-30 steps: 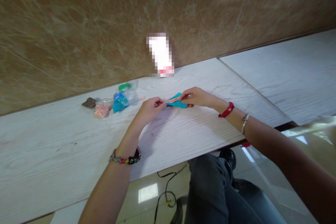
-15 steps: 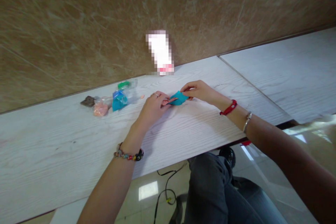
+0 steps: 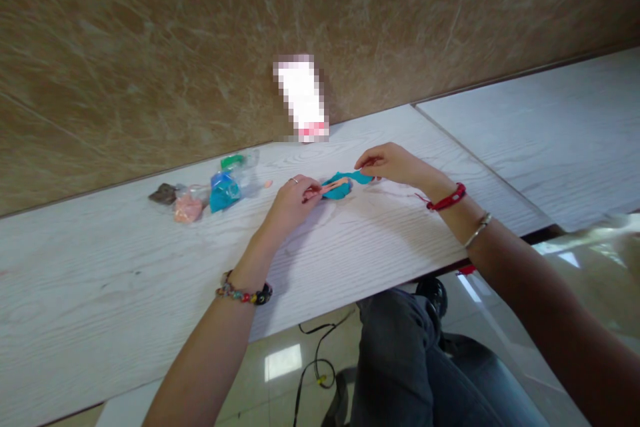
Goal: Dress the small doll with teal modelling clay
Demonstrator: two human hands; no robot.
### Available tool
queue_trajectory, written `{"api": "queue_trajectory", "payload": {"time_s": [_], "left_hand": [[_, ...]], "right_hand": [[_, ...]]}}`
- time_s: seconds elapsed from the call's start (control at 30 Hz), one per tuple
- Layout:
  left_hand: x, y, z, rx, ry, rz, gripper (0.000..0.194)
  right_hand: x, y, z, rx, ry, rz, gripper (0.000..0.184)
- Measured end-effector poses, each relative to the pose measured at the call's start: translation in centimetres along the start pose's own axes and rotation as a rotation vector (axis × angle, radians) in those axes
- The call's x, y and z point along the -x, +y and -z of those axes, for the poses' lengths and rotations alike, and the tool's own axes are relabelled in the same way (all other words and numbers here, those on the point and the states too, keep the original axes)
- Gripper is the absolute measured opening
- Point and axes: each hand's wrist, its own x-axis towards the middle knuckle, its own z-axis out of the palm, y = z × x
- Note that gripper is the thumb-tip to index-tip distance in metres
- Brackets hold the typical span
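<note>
A piece of turquoise modelling clay (image 3: 337, 191) is stretched between my two hands, just over the white table. Its left part is a wide lump, and a thin neck joins it to a smaller part on the right. Across the lump lies a narrow peach strip (image 3: 336, 185), possibly clay too. My left hand (image 3: 295, 201) pinches the left end of the clay and the strip, its fingertips partly hidden. With fingers closed, my right hand (image 3: 385, 163) grips the smaller part, which hangs below the fingertips.
Clear bags of turquoise clay (image 3: 224, 192), peach clay (image 3: 188, 207) and green clay (image 3: 232, 161) lie to the left, beside a dark brown piece (image 3: 164, 193). A small peach bit (image 3: 269, 183) sits nearby. A blurred-out phone-like object (image 3: 303, 97) leans on the brown wall (image 3: 150, 67).
My right hand has moved right and slightly up, drawing the turquoise clay out into a thin neck. More of the peach strip shows. My left hand stays nearly in place.
</note>
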Motion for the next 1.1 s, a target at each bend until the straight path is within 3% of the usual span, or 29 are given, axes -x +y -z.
{"api": "queue_trajectory", "payload": {"time_s": [0.27,0.57,0.73,0.93,1.1], "left_hand": [[-0.5,-0.6,-1.1,0.183,0.041,0.133,0.018],[-0.8,-0.5,-1.2,0.231,0.022,0.191,0.022],[-0.5,-0.2,-0.4,0.323,-0.048,0.206,0.032],[-0.5,0.4,-0.5,0.063,-0.006,0.094,0.033],[-0.8,0.5,-0.7,-0.002,0.019,0.054,0.029]], "right_hand": [[-0.2,0.0,-0.3,-0.143,-0.026,0.134,0.018],[-0.1,-0.2,-0.5,-0.158,-0.041,0.142,0.016],[0.1,-0.4,-0.5,-0.160,-0.048,0.139,0.014],[0.0,-0.3,-0.6,-0.171,-0.053,0.157,0.015],[-0.1,-0.2,-0.7,-0.169,-0.051,0.161,0.015]]}}
